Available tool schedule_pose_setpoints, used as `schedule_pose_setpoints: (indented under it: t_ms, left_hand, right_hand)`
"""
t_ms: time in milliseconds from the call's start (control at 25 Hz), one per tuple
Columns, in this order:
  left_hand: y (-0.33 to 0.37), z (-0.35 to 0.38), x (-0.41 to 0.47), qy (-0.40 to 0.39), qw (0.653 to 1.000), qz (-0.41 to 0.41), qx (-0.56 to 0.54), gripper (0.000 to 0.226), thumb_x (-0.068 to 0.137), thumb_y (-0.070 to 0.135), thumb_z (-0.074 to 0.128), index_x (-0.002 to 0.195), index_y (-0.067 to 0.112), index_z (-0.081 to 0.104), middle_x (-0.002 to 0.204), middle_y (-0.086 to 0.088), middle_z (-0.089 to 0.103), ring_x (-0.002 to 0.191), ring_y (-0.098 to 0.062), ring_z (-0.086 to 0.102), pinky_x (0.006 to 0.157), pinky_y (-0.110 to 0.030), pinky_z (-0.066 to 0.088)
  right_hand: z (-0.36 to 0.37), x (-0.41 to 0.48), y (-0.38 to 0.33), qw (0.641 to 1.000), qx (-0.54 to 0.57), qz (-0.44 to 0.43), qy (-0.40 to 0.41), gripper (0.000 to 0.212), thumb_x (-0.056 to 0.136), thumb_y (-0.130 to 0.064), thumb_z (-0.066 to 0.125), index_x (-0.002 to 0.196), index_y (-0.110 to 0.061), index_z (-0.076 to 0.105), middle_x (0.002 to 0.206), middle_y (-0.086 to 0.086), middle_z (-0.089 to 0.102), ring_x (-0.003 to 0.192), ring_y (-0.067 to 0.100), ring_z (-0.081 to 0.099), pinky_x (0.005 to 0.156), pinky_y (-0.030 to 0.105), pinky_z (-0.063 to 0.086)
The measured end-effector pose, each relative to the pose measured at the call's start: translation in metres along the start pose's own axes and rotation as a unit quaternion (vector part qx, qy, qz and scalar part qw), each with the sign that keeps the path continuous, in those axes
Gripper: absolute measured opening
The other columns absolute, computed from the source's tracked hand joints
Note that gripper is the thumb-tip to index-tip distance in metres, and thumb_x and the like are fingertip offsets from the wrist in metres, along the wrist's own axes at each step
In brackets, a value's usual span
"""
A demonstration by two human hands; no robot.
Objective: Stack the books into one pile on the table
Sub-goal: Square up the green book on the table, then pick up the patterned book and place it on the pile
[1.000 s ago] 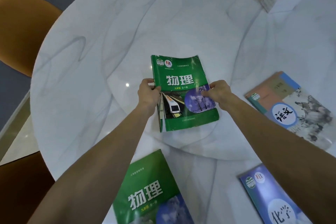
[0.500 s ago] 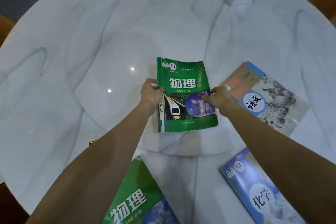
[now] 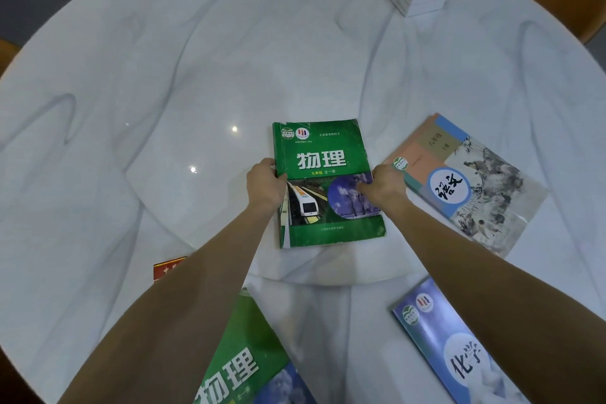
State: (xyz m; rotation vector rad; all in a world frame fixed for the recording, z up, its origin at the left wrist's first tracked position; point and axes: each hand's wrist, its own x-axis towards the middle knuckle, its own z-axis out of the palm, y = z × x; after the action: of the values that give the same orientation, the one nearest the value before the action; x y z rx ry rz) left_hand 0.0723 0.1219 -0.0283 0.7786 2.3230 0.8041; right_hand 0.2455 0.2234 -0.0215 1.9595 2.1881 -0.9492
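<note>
Green physics book [image 3: 328, 180] lies flat at the marble table's [image 3: 164, 75] centre as the pile base. Your left hand [image 3: 265, 185] pinches its spine edge; your right hand [image 3: 385, 185] presses fingers on the cover, squaring it.

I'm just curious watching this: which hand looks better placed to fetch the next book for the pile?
Probably the right hand: it rests on the middle green book, touching the pink and blue book. The left hand grips the green book's spine side, farther from loose books.
</note>
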Motion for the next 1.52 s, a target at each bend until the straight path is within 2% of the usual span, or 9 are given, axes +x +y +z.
schedule_pose_setpoints:
  t_ms: [80,160,240,440,680,800,1080,1200,1520]
  left_hand:
    - [-0.001,-0.001,-0.001,-0.005,0.999,0.022,0.047,0.032,0.09,0.007,0.056,0.122,0.001,0.059,0.121,-0.022,0.06,0.106,-0.033,0.061,0.088,-0.035,0.049]
    - [-0.001,-0.004,-0.004,-0.009,0.996,0.042,0.084,0.031,0.092,0.008,0.054,0.122,0.002,0.06,0.124,-0.021,0.055,0.108,-0.034,0.059,0.091,-0.037,0.049]
    - [0.0,-0.006,-0.01,-0.013,0.99,0.069,0.122,0.029,0.093,0.01,0.05,0.119,0.003,0.061,0.122,-0.02,0.056,0.109,-0.034,0.057,0.092,-0.04,0.05]
    - [0.014,-0.011,-0.027,-0.031,0.961,0.147,0.233,0.028,0.095,0.02,0.044,0.112,0.005,0.061,0.116,-0.016,0.059,0.108,-0.032,0.053,0.09,-0.045,0.048]
    - [0.042,-0.004,-0.054,-0.035,0.932,0.211,0.293,0.031,0.095,0.021,0.044,0.119,0.006,0.057,0.121,-0.015,0.057,0.116,-0.032,0.048,0.096,-0.045,0.041]
    - [0.055,0.008,-0.063,-0.042,0.922,0.232,0.307,0.033,0.095,0.021,0.044,0.121,0.005,0.054,0.122,-0.017,0.057,0.117,-0.033,0.048,0.096,-0.047,0.042]
    - [0.093,0.06,-0.084,-0.046,0.911,0.248,0.326,0.03,0.095,0.021,0.042,0.119,0.006,0.054,0.121,-0.016,0.057,0.118,-0.033,0.048,0.095,-0.046,0.042]
    - [0.106,0.087,-0.087,-0.054,0.909,0.253,0.327,0.034,0.095,0.02,0.042,0.125,0.007,0.051,0.123,-0.017,0.055,0.117,-0.035,0.047,0.094,-0.046,0.042]
    - [0.134,0.153,-0.082,-0.063,0.92,0.209,0.326,0.041,0.095,0.018,0.042,0.135,0.008,0.042,0.134,-0.016,0.049,0.124,-0.035,0.043,0.097,-0.047,0.04]
  right_hand:
    - [0.001,-0.003,0.0,1.0,-0.026,-0.005,0.004,0.037,0.087,-0.017,0.063,0.059,-0.009,0.04,0.061,0.003,0.043,0.08,0.028,0.056,0.066,0.026,0.038]
    - [0.002,-0.008,0.002,0.999,-0.047,-0.019,0.008,0.017,0.088,-0.015,0.06,0.081,0.001,0.055,0.083,0.014,0.06,0.092,0.034,0.062,0.067,0.03,0.042]
    - [0.002,-0.016,0.004,0.996,-0.082,-0.034,0.013,0.023,0.089,-0.017,0.056,0.105,0.001,0.056,0.105,0.019,0.062,0.099,0.035,0.061,0.073,0.036,0.048]
    - [-0.01,-0.034,0.008,0.977,-0.185,-0.096,0.052,0.028,0.091,-0.018,0.048,0.112,-0.003,0.056,0.113,0.019,0.062,0.103,0.034,0.059,0.083,0.038,0.049]
    - [-0.038,-0.042,0.019,0.944,-0.283,-0.156,0.067,0.037,0.092,-0.023,0.044,0.124,-0.008,0.053,0.125,0.014,0.057,0.115,0.033,0.051,0.096,0.042,0.04]
    - [-0.052,-0.04,0.03,0.933,-0.309,-0.169,0.072,0.042,0.093,-0.026,0.042,0.13,-0.009,0.049,0.126,0.016,0.055,0.118,0.033,0.048,0.1,0.044,0.037]
    - [-0.092,-0.015,0.079,0.945,-0.285,-0.146,0.064,0.039,0.095,-0.026,0.041,0.129,-0.011,0.047,0.129,0.014,0.052,0.124,0.031,0.045,0.103,0.046,0.036]
    - [-0.109,0.004,0.103,0.945,-0.289,-0.136,0.069,0.039,0.095,-0.026,0.042,0.13,-0.011,0.046,0.132,0.013,0.051,0.125,0.031,0.045,0.105,0.046,0.034]
    - [-0.14,0.06,0.153,0.953,-0.263,-0.124,0.088,0.041,0.092,-0.024,0.045,0.129,-0.009,0.049,0.121,0.016,0.056,0.116,0.034,0.049,0.095,0.043,0.04]
